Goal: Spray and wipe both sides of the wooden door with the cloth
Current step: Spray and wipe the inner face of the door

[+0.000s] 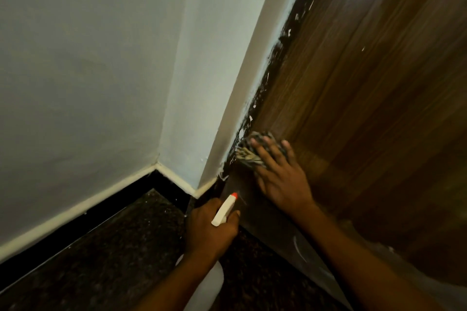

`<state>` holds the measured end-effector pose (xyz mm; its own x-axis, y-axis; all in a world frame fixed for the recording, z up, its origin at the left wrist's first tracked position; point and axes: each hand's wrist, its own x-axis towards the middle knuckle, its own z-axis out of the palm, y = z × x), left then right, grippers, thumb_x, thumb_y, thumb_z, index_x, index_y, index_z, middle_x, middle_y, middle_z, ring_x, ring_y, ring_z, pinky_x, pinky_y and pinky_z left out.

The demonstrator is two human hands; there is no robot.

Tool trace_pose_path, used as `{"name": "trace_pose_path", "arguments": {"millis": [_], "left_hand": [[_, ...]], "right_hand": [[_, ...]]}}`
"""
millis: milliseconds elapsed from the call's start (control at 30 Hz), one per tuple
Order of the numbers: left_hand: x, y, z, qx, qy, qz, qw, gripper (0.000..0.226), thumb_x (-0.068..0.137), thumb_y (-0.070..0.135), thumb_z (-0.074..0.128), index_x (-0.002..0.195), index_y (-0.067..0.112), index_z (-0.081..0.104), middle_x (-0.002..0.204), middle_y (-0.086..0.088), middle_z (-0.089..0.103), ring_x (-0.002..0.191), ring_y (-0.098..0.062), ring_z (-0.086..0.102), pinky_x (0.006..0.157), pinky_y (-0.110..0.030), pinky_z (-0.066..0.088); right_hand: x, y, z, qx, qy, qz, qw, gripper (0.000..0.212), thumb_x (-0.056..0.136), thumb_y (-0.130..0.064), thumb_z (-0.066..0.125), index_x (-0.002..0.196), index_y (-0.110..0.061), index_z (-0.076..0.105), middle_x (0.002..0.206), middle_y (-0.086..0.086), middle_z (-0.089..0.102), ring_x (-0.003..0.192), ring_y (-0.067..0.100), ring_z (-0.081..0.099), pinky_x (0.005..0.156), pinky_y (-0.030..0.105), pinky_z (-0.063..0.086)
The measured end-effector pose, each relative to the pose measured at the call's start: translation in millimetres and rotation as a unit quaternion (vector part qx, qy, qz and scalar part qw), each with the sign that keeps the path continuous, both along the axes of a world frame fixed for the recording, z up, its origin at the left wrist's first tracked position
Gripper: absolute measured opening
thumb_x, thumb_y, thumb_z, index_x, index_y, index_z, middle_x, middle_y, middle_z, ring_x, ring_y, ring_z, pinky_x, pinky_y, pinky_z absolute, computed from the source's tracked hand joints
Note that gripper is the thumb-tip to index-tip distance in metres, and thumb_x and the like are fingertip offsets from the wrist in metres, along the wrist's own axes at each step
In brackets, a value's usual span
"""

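the single head camera is looking forward and down at close range, tilted, with the wall filling the upper left, the wooden door the right, and the floor the lower left.

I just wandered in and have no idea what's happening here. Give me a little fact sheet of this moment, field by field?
Place: corner where a white wall meets a wooden door, above a dark speckled floor
Right hand: flat, fingers spread, pressing a cloth on the door, low down by its paint-flecked edge
Left hand: grips a white spray bottle
Nozzle: red tip aimed toward the door's bottom
Door faces in view: one
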<state>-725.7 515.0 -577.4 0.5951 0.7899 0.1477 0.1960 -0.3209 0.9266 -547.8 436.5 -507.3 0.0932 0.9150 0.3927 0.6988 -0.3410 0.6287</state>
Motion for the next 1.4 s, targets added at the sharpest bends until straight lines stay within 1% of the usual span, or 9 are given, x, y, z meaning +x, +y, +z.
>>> {"name": "trace_pose_path", "arguments": {"millis": [167,233,333,400,567,833,1000,1233,1400], "left_hand": [[-5,-10,-8,-0.017,-0.023,-0.026,0.999,0.023,0.073,0.030,0.076,0.090,0.017,0.069,0.084,0.002,0.068,0.075,-0.011,0.062,0.070,-0.027,0.053],[-4,-18,-5,-0.010,-0.034,-0.041,0.999,0.019,0.073,0.029,0.076,0.087,0.019,0.067,0.079,0.003,0.066,0.072,-0.010,0.062,0.067,-0.022,0.053],[-2,-28,1,-0.011,-0.059,-0.049,0.997,0.019,0.072,0.025,0.078,0.086,0.018,0.067,0.073,0.011,0.059,0.064,0.003,0.054,0.058,-0.003,0.041],[2,-34,1,-0.005,-0.064,-0.059,0.996,0.022,0.072,0.026,0.078,0.087,0.014,0.068,0.073,0.010,0.061,0.064,0.003,0.054,0.059,-0.003,0.041],[9,-46,-1,-0.024,-0.071,-0.067,0.995,0.022,0.073,0.025,0.077,0.090,0.015,0.069,0.081,0.004,0.067,0.069,-0.002,0.058,0.063,-0.006,0.044],[-3,-31,12,-0.022,-0.080,-0.063,0.995,0.014,0.072,0.021,0.078,0.077,0.023,0.065,0.066,0.011,0.061,0.065,0.003,0.060,0.055,-0.010,0.044],[-9,-35,22,-0.007,-0.079,-0.074,0.994,0.021,0.073,0.018,0.078,0.078,0.029,0.060,0.066,0.016,0.057,0.061,0.006,0.056,0.059,-0.002,0.042],[8,-51,16,-0.008,-0.066,-0.100,0.993,0.018,0.073,0.027,0.075,0.069,0.017,0.060,0.061,0.006,0.058,0.061,-0.004,0.058,0.053,-0.007,0.040],[18,-64,10,-0.036,-0.079,-0.106,0.991,0.016,0.074,0.028,0.074,0.086,0.020,0.069,0.071,0.005,0.066,0.067,-0.009,0.062,0.063,-0.026,0.051]], "right_hand": [[4,2,-51,-0.239,-0.104,0.001,0.965,0.052,0.086,-0.041,0.060,0.135,-0.023,0.061,0.151,0.007,0.045,0.145,0.034,0.031,0.118,0.055,-0.017],[10,-37,-61,-0.283,-0.128,-0.005,0.951,0.050,0.084,-0.037,0.062,0.133,-0.025,0.062,0.153,0.007,0.042,0.145,0.034,0.031,0.118,0.056,-0.016],[19,-111,-58,-0.205,-0.152,0.008,0.967,0.046,0.093,-0.024,0.046,0.138,-0.019,0.057,0.159,0.010,0.028,0.147,0.035,0.024,0.122,0.052,-0.004],[20,-147,-47,-0.121,-0.146,-0.006,0.982,0.051,0.095,-0.026,0.035,0.144,-0.017,0.050,0.163,0.009,0.022,0.149,0.033,0.017,0.122,0.052,0.001],[13,-121,-27,0.059,-0.038,-0.061,0.996,0.047,0.090,-0.025,0.046,0.136,-0.020,0.052,0.161,0.006,0.029,0.150,0.031,0.020,0.122,0.053,0.004],[9,-104,-80,-0.005,-0.010,-0.005,1.000,0.047,0.092,-0.017,0.046,0.138,-0.013,0.056,0.161,0.010,0.027,0.150,0.033,0.018,0.123,0.048,0.010],[36,-101,-44,-0.192,-0.090,0.088,0.973,0.042,0.096,-0.021,0.039,0.134,-0.015,0.059,0.159,0.009,0.032,0.148,0.032,0.026,0.120,0.050,0.017],[17,-126,-11,0.075,-0.048,0.012,0.996,0.031,0.102,-0.022,0.049,0.131,-0.019,0.060,0.159,0.008,0.033,0.148,0.032,0.028,0.119,0.053,0.022],[9,-171,-66,-0.012,0.001,-0.033,0.999,0.040,0.094,-0.015,0.046,0.131,-0.017,0.061,0.162,0.006,0.026,0.150,0.032,0.022,0.120,0.052,0.019]]}}
